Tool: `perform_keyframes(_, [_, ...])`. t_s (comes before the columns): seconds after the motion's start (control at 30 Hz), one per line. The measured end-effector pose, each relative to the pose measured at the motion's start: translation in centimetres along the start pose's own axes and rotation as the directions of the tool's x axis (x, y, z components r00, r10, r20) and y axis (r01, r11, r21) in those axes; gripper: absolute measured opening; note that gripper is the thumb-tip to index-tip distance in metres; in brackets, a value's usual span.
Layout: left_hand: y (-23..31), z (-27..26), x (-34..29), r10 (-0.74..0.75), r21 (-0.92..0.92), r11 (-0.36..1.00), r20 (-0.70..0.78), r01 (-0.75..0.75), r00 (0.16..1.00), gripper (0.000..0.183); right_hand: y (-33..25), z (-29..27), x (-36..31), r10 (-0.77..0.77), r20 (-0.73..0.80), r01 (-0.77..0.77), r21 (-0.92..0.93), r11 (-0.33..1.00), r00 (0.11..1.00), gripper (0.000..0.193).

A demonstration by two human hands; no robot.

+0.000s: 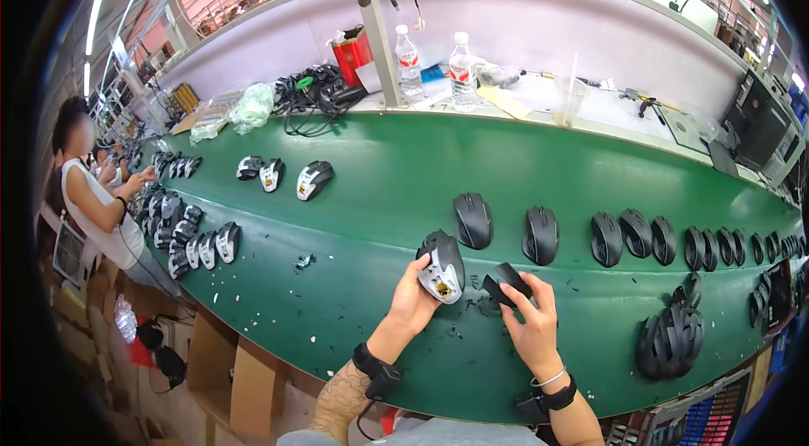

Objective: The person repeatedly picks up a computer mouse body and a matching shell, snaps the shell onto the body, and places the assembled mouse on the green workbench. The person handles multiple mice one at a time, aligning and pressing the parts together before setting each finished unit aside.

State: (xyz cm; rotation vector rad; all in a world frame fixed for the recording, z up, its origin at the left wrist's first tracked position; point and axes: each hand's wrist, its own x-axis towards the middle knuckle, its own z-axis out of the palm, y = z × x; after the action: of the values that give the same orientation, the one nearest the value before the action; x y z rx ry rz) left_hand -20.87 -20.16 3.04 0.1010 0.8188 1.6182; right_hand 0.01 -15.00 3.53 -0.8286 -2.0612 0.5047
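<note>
My left hand grips a computer mouse whose black cover is partly off, leaving a white inner part bare at the near end. Just to its right, my right hand pinches two dark curved cover pieces between thumb and fingers, apart from the mouse. Beyond my hands stand a fully black mouse and another black mouse. A heap of loose black covers lies to the right of my right hand.
Several black mice line the green table to the right. Mice with white parts showing sit to the left, more beside a co-worker. Bottles and cables stand along the back; black scraps lie near my hands.
</note>
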Motion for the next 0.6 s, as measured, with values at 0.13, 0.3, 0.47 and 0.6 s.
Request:
perform_keyframes(0.13, [-1.5,0.0,-0.4,0.094,0.181,0.98,-0.056,-0.083,0.994,0.032,0.1,0.2,0.0,0.02,-0.035,-0.02,0.014,1.0,0.999,0.043])
perform_keyframes(0.3, [-2.6,0.6,-0.9,0.151,0.238,0.961,-0.035,-0.138,0.988,0.037,-0.5,-0.1,-0.1,0.045,-0.052,-0.038,0.118,0.992,0.998,0.045])
perform_keyframes(0.47, [-4.1,0.6,-1.0,0.249,0.338,0.91,0.02,-0.241,0.968,0.041,-1.5,0.4,-0.3,-0.018,-0.001,0.017,0.225,0.974,1.0,0.055])
perform_keyframes(0.6, [-4.5,0.8,-1.5,0.203,0.274,0.94,0.034,-0.204,0.979,0.033,-2.1,1.0,-0.7,0.059,0.032,-0.063,0.166,0.984,0.998,0.059])
